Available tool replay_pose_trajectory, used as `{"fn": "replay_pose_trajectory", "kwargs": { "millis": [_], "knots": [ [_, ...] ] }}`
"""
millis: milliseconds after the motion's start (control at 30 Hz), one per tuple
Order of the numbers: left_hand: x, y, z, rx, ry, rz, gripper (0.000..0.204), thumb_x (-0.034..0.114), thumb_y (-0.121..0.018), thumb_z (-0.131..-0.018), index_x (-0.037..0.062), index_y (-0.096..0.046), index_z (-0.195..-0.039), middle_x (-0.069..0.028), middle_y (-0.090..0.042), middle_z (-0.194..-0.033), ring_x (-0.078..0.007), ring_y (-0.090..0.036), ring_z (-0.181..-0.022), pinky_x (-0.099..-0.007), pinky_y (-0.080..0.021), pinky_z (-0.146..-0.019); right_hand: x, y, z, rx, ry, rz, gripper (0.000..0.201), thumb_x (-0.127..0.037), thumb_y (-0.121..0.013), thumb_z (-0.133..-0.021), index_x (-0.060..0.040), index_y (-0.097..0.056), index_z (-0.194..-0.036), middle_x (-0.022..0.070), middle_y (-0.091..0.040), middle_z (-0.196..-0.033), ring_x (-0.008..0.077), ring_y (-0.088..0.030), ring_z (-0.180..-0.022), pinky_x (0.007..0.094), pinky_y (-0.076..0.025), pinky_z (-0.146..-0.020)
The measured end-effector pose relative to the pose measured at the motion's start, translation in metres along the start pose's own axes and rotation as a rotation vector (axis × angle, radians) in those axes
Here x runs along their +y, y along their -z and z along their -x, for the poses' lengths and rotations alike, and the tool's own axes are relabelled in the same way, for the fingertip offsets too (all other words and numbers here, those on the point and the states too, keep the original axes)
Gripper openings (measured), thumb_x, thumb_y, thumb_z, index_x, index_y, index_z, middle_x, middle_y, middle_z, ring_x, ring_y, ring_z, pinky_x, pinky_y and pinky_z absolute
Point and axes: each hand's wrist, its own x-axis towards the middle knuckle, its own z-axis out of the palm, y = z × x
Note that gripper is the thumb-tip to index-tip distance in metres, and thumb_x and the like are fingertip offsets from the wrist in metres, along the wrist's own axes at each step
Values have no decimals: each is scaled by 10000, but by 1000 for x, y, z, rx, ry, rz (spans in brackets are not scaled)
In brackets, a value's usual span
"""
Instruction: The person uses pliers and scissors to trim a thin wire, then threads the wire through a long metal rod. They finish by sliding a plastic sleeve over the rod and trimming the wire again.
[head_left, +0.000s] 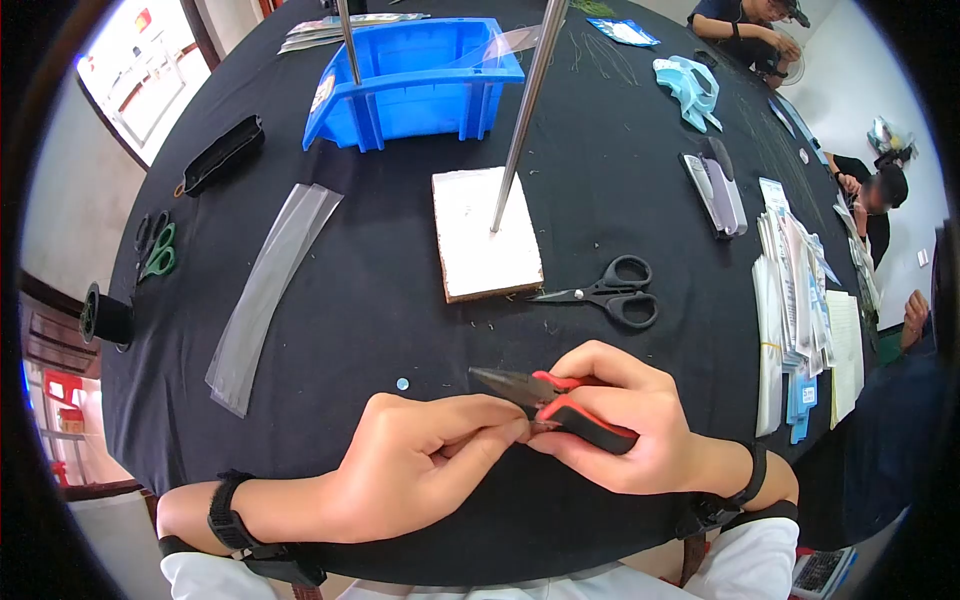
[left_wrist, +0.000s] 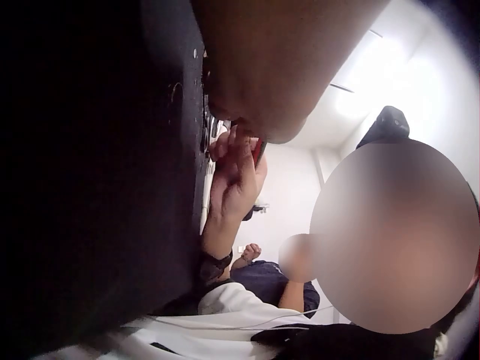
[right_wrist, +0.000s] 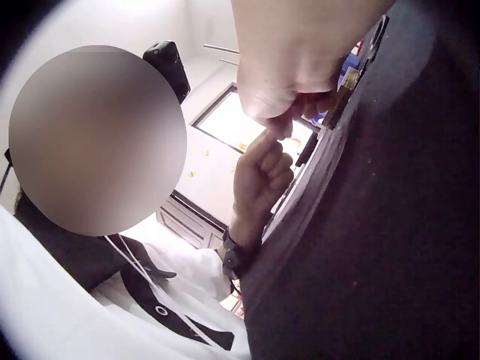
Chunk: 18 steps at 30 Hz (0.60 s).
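In the head view my right hand (head_left: pixel 630 425) grips long-nose pliers (head_left: pixel 580 420) with red and black handles. Their dark jaws point left, above my left fingertips. My left hand (head_left: pixel 420 465) has its thumb and index finger pinched together, meeting the right thumb and fingertips. A small thin thing (head_left: pixel 541 426) shows between the two hands, mostly covered by fingers; I cannot tell its kind. The left wrist view shows the right hand (left_wrist: pixel 236 184) with a bit of red handle beside it. The left hand (right_wrist: pixel 262 172) appears curled in the right wrist view.
Ahead stands a white block (head_left: pixel 485 255) with a metal rod (head_left: pixel 520 130) rising from it. Black scissors (head_left: pixel 610 292) lie beside it. Clear plastic strips (head_left: pixel 270 295) lie left, a blue bin (head_left: pixel 410 90) behind. A stapler (head_left: pixel 715 190) and packets (head_left: pixel 790 300) lie right. A small round disc (head_left: pixel 403 384) lies near my left hand.
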Motion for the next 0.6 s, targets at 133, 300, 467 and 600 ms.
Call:
{"fn": "replay_pose_trajectory", "kwargs": {
  "millis": [133,300,467,600],
  "knots": [
    [-3,-1,1,-20,-33,-6,88,43,-596,-839,2,-644,-899,-66,-575,-582,-19,-402,-451,-197,-328,-424,0,1,1,-11,-7,-2,171,25,-734,-647,15,-669,-804,114,-583,-903,166,-586,-728,245,-467,-623],
    [-3,3,-1,-129,156,137,104,43,-593,-843,-2,-649,-918,3,-456,-521,-14,-314,-455,-219,-248,-426,6,1,0,-3,47,40,185,40,-730,-617,8,-671,-790,106,-586,-896,186,-584,-719,258,-467,-616],
    [-9,4,-2,-203,155,203,126,59,-587,-860,-7,-656,-942,33,-492,-580,4,-331,-512,-198,-249,-460,5,5,-2,-62,142,182,211,-33,-734,-635,-9,-650,-827,101,-583,-913,230,-582,-744,302,-469,-622],
    [-3,12,-6,-309,269,232,156,87,-572,-887,-16,-653,-971,24,-574,-658,15,-405,-546,-167,-288,-468,8,1,-3,0,215,216,223,10,-749,-569,14,-644,-766,106,-592,-898,222,-559,-697,283,-444,-586]
  ]
}}
